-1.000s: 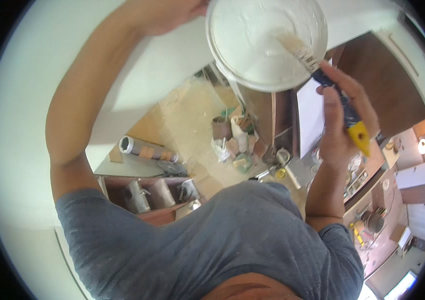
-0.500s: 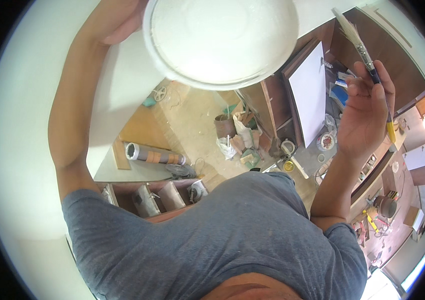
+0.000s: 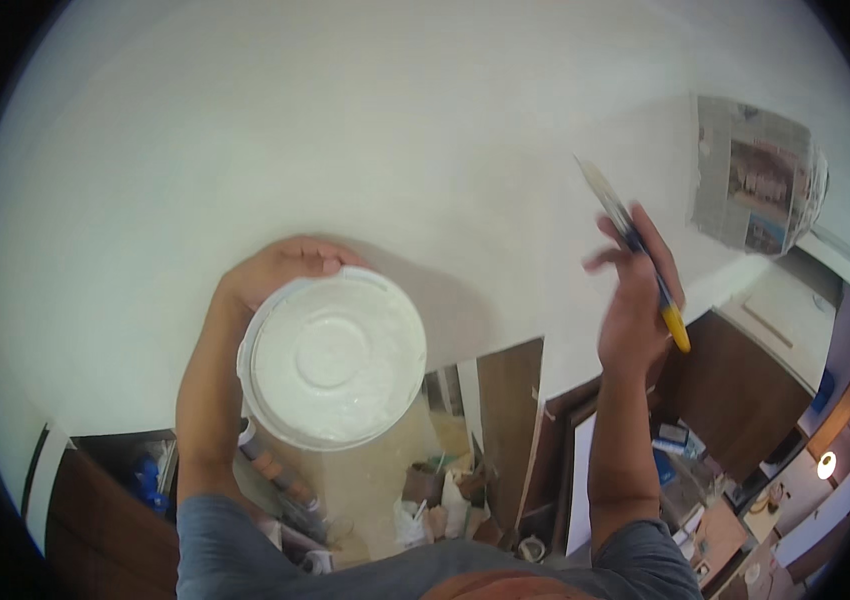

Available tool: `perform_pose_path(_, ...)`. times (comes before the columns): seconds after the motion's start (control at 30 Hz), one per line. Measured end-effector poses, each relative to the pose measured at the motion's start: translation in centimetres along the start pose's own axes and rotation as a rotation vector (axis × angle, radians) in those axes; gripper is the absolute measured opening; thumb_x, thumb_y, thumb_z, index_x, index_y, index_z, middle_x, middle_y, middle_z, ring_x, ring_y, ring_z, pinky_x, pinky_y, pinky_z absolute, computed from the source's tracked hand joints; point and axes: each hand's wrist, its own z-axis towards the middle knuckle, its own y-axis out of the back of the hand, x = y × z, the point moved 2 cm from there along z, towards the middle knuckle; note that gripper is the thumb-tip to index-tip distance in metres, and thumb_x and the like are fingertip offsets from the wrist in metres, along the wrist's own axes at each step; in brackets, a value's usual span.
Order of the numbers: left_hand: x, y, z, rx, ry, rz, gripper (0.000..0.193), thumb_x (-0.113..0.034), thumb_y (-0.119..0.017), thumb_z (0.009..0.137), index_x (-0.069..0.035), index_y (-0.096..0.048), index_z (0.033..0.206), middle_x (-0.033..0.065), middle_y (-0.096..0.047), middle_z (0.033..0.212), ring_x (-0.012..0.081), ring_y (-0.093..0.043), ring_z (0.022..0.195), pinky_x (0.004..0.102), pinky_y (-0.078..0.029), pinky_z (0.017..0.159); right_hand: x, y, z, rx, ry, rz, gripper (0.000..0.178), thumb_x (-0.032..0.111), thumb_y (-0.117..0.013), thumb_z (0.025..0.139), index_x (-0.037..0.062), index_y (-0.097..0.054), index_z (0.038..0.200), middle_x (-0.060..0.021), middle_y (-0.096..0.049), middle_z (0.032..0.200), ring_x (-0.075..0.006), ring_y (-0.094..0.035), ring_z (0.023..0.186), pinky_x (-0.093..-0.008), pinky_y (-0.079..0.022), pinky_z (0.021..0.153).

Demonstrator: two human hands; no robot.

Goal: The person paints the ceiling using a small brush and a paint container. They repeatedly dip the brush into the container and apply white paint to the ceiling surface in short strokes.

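Observation:
My left hand point(image 3: 290, 268) is closed on the rim of a round white plastic tub point(image 3: 365, 410). White paint coats the inside of the tub, and its open top faces me. To the right, my right hand point(image 3: 635, 300) grips a paintbrush point(image 3: 627, 228) with pale bristles and a dark handle that ends in yellow. The bristles point up and to the left, close to a white wall point(image 3: 345, 120); whether they touch it I cannot tell. The fingers of both hands curl round what they hold.
Newspaper point(image 3: 750, 180) wraps something on the wall at the upper right. Below it stand brown wooden cabinets point(image 3: 745, 370). Low in the view, bags and a bin point(image 3: 423, 483) stand on the floor beside a roll point(image 3: 280, 470). A lamp point(image 3: 826, 465) glows at the far right.
My view has tilted up to the wall, and the newspaper has come into sight. The tub now appears lower and farther off; the brush hand has shifted left, with its bristles toward the wall.

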Motion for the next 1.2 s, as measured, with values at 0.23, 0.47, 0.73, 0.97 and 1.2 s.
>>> perform_pose_path(0.23,0.8,0.5,-0.9,0.039,0.018,-0.021,0.036,-0.022,-0.063,0.107,0.003,-0.070,0.133,0.0137,-0.074,0.129,0.0223,-0.070,0.118,0.0371,-0.054,0.105,-5.0,-14.8,13.3,-0.010,0.204,0.045,0.029,0.013,-0.067,0.105,0.0017,-0.071,0.131,-0.0065,-0.074,0.105,-0.0122,-0.071,0.086,-0.0269,-0.057,0.080)
perform_pose_path(0.47,1.1,0.0,-1.1,0.007,0.029,-0.057,0.035,-0.021,-0.064,0.107,0.005,-0.072,0.129,0.0134,-0.076,0.124,0.0216,-0.072,0.111,0.0368,-0.055,0.102,-7.4,-20.6,19.4,-0.082,0.321,-0.011,0.026,0.008,-0.066,0.101,0.0026,-0.075,0.124,-0.0025,-0.071,0.085,-0.0086,-0.060,0.073,-0.0257,-0.052,0.071)
perform_pose_path(0.73,1.1,0.0,-0.8,-0.005,0.053,-0.046,0.034,-0.016,-0.064,0.106,0.006,-0.072,0.129,0.0154,-0.076,0.124,0.0228,-0.073,0.111,0.0373,-0.056,0.101,-9.1,-21.3,20.8,-0.088,0.376,-0.089,0.026,0.008,-0.068,0.098,0.0017,-0.075,0.122,-0.0079,-0.076,0.093,-0.0137,-0.067,0.079,-0.0278,-0.055,0.078)
perform_pose_path(0.97,1.1,0.3,-0.8,0.075,0.065,-0.040,0.038,-0.021,-0.063,0.108,0.004,-0.068,0.136,0.0135,-0.073,0.131,0.0212,-0.070,0.118,0.0355,-0.053,0.105,-8.8,-21.7,21.2,-0.087,0.409,-0.152,0.026,0.010,-0.068,0.098,0.0014,-0.074,0.122,-0.0130,-0.078,0.098,-0.0232,-0.074,0.085,-0.0319,-0.057,0.084)
perform_pose_path(1.2,0.9,0.1,-0.8,0.050,0.062,-0.041,0.035,-0.017,-0.062,0.107,0.004,-0.069,0.134,0.0132,-0.074,0.128,0.0204,-0.071,0.115,0.0340,-0.054,0.104,-8.9,-21.7,21.6,-0.082,0.380,-0.156,0.025,0.011,-0.068,0.097,0.0017,-0.074,0.119,-0.0146,-0.078,0.095,-0.0255,-0.074,0.082,-0.0337,-0.057,0.080)
